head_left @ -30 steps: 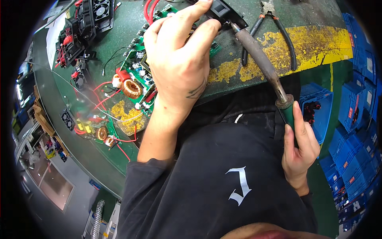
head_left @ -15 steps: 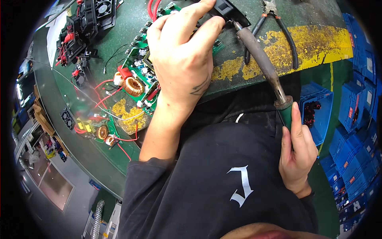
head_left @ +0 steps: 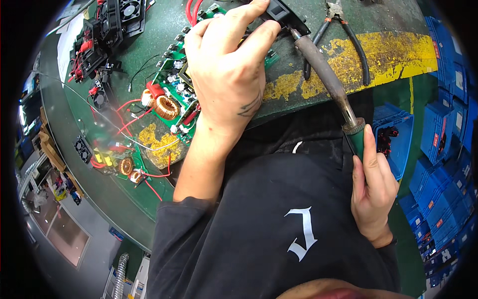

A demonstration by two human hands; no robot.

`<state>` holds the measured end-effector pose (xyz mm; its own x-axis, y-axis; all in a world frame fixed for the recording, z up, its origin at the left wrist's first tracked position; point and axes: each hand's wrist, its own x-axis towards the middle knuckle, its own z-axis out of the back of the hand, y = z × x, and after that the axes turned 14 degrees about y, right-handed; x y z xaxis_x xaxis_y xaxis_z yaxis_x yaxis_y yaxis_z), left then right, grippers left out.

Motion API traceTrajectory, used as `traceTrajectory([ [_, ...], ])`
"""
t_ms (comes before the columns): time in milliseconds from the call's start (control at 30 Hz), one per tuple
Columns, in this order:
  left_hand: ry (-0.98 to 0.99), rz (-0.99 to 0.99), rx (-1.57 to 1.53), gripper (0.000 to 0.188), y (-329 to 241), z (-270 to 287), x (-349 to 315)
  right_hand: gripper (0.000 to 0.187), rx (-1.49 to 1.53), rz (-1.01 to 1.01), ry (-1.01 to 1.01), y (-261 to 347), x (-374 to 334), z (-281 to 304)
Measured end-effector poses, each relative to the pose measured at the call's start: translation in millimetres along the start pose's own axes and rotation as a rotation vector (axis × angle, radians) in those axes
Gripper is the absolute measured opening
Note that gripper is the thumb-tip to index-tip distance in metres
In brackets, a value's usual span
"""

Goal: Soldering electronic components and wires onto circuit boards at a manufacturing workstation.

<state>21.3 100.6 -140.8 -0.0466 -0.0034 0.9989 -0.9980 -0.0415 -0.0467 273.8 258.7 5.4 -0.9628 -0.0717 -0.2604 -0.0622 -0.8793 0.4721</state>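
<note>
My right hand (head_left: 373, 187) is wrapped round the green handle of a soldering iron (head_left: 326, 70), whose tip points up and left. That tip meets the edge of a black plastic panel (head_left: 286, 16) at the top of the view. With thumb and fingers my left hand (head_left: 226, 65) grips this panel from its left side. Beneath the left hand lies a green circuit board (head_left: 174, 94) with a copper-wound coil (head_left: 167, 107) and several small parts; the hand hides much of it. What exactly the tip touches is too small to tell.
Pliers (head_left: 338, 35) with black and orange handles lie open on the worn green bench (head_left: 239, 128). Black fans (head_left: 130, 11) with wires sit at the far left, and a second circuit board (head_left: 132, 167) is nearer. Blue bins (head_left: 393, 134) stand to the right, below the bench edge.
The black panel and the iron's tip have shifted slightly, tilting a little. Both hands keep their grips, and the view has moved a touch.
</note>
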Motion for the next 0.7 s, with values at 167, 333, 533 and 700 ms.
traceTrajectory([
  [167, 0.029, 0.018, 0.027, 0.024, -2.3, 2.8, 1.3, 0.056, -0.041, -0.018, 0.007, 4.5, -0.8, 1.4],
  [333, 0.012, -0.001, 0.016, 0.023, 0.1, 1.5, 3.3, 0.055, -0.134, -0.011, -0.006, 8.2, -2.5, -0.5],
  [533, 0.088, 0.087, 0.022, 0.023, -7.7, 6.7, 4.3, 0.055, -0.193, -0.009, -0.039, 8.5, -2.8, -1.3],
  [700, 0.091, 0.055, 0.058, 0.023, -8.5, 9.3, 2.6, 0.055, -0.085, -0.01, -0.049, 0.2, -3.0, -5.3],
])
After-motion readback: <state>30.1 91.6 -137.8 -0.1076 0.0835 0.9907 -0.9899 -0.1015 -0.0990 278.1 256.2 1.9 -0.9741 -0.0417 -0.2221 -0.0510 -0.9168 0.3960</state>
